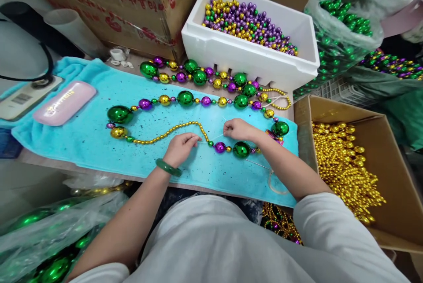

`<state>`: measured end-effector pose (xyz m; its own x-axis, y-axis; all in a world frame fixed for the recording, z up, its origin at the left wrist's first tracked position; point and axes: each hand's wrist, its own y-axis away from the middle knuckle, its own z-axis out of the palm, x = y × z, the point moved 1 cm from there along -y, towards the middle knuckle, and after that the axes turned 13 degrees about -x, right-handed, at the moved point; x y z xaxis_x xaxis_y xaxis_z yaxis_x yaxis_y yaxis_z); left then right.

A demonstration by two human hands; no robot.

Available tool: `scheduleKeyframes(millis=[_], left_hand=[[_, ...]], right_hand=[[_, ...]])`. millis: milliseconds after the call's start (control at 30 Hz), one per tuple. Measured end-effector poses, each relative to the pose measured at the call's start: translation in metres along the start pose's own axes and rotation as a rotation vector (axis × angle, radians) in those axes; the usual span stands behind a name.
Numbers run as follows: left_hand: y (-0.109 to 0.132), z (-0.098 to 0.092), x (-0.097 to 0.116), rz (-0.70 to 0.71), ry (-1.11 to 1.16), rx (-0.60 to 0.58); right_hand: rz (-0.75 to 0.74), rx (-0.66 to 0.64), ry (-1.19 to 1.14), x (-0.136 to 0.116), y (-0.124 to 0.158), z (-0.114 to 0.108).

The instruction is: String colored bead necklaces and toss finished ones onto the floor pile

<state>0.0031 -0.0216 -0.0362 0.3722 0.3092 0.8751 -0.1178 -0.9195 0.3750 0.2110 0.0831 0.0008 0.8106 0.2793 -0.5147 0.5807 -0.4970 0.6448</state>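
Observation:
On a blue towel [158, 159] lies a bead necklace [185, 98] of large green, purple and gold beads, joined to a run of small gold beads [161, 137]. My left hand [181, 147] is closed in a pinch on a thin white string near the small gold beads; a green bangle [168, 167] circles that wrist. Up and to the right, my right hand [239, 130] also pinches the string, which stretches between both hands. Below my right forearm, a thin needle-like rod [257, 164] rests on the towel beside a pale loop [276, 184].
A second bead strand [199, 77] lies along the towel's back edge. Behind it stands a white foam box [251, 54] of small beads. A carton [304, 129] with gold beads is at right; a pink case [64, 103] and a phone-like device [29, 98] lie at left.

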Motion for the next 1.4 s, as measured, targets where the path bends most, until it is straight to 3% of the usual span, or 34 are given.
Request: scheduleKeyframes(millis=[200,433,567,833,1133,1400], left_hand=[[-0.002,0.007,0.001,-0.038,0.137,0.082],[-0.011,0.02,0.03,0.089,0.017,0.121],[-0.014,0.022,0.041,0.05,-0.104,0.154],[-0.012,0.016,0.046,0.107,-0.252,0.077],[-0.018,0.012,0.034,0.076,0.02,-0.023],[-0.015,0.014,0.04,0.008,0.274,-0.069]], right_hand=[[-0.035,0.12,-0.055,0.008,0.018,-0.014],[-0.177,0.164,0.14,-0.041,0.041,-0.019],[-0.186,0.159,0.274,-0.057,0.04,-0.022],[-0.182,0.163,0.49,-0.069,0.023,-0.023],[-0.162,0.12,0.612,-0.074,0.007,-0.021],[-0.189,0.113,0.577,-0.074,0.004,-0.02]])
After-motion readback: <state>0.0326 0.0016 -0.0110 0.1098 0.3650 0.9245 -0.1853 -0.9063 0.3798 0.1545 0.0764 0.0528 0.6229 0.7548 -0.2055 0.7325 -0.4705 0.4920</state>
